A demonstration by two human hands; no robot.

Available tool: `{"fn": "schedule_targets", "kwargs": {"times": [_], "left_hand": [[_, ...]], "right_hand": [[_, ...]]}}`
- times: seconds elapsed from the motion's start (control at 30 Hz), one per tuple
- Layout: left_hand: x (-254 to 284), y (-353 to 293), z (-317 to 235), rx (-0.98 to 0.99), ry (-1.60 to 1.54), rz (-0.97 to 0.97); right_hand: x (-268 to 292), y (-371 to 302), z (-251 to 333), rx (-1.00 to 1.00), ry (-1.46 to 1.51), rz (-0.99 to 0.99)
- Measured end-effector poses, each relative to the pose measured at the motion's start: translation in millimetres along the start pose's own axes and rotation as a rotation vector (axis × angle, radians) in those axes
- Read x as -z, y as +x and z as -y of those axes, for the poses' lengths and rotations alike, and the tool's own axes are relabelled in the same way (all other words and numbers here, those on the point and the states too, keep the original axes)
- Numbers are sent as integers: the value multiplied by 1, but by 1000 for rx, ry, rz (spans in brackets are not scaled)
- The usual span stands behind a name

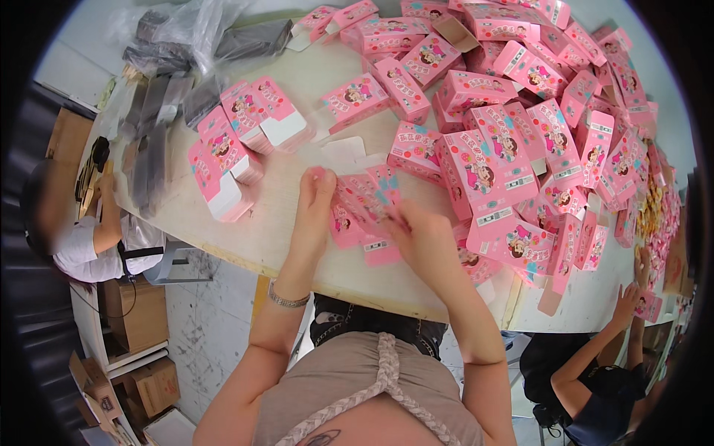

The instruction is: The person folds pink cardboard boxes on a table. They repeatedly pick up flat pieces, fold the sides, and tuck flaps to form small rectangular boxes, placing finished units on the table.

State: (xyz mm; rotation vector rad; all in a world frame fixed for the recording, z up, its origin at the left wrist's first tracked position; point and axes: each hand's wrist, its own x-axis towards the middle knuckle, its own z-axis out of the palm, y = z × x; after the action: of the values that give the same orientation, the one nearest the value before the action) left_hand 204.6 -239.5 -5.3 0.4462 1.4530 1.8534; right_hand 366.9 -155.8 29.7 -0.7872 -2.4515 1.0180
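Observation:
A pink printed carton (366,202) with white flaps is between my two hands, over the near middle of the table. My left hand (315,201) is closed at its left edge, thumb on top. On the other side, my right hand (425,236) pinches its right edge with bent fingers. The carton is slightly blurred, so how far it is unfolded I cannot tell. Left of my left hand stand stacks of flat pink cartons (223,152) with white ends. Close beyond my right hand begins a big heap of formed pink boxes (476,167).
The pale table (297,70) has a curved near edge. Clear plastic wrap (212,30) and dark grey packs (152,104) lie at the far left. One person (97,238) sits at the left; another person's hand (626,305) works at the right, by small wrapped pieces (658,215).

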Motion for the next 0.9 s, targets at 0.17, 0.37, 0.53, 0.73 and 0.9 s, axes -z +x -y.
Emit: {"fn": "schedule_targets", "kwargs": {"times": [0.17, 0.37, 0.53, 0.73, 0.9], "left_hand": [[-13, -8, -13, 39, -123, 165], [-37, -25, -46, 108, -230, 303], [-38, -32, -42, -34, -102, 393], [-39, -61, -32, -266, 369, 369], [-30, -57, -40, -303, 485, 389]], "right_hand": [[14, -9, 17, 128, 242, 30], [13, -7, 27, -62, 481, -125], [12, -2, 22, 108, 338, -264], [-5, 1, 23, 82, 923, -538], [1, -4, -4, 329, 378, -361]]}}
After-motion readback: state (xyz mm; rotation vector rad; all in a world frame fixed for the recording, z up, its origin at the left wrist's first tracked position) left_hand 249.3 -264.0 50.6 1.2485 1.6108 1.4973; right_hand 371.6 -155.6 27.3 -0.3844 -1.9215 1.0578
